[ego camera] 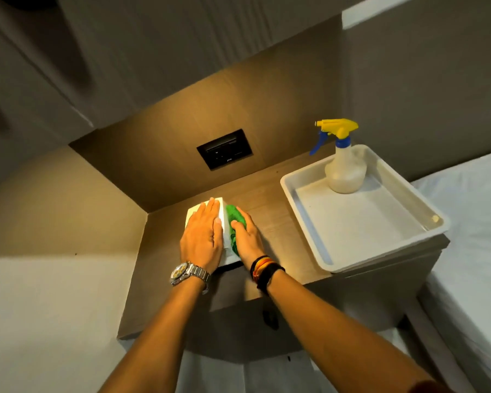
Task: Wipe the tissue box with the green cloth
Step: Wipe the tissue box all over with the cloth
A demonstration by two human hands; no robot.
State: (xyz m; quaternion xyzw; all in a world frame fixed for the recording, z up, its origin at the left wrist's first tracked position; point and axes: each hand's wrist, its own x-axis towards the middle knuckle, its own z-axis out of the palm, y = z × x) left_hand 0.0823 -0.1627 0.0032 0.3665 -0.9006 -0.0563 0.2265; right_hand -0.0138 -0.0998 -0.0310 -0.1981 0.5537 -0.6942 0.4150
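Observation:
A white tissue box (226,245) stands on the wooden bedside table (275,222), near its left side. My left hand (201,236) lies flat on the top of the box, fingers together, pressing it down. My right hand (245,236) presses a green cloth (233,219) against the box's right side. Most of the box is hidden under my hands; only its far corners and a strip of its right side show.
A white plastic tray (304,211) sits on the right part of the table, with a spray bottle (345,168) with a yellow and blue trigger standing at its far end. A dark socket panel (224,148) is set in the back wall. A white bed (474,222) borders the table's right.

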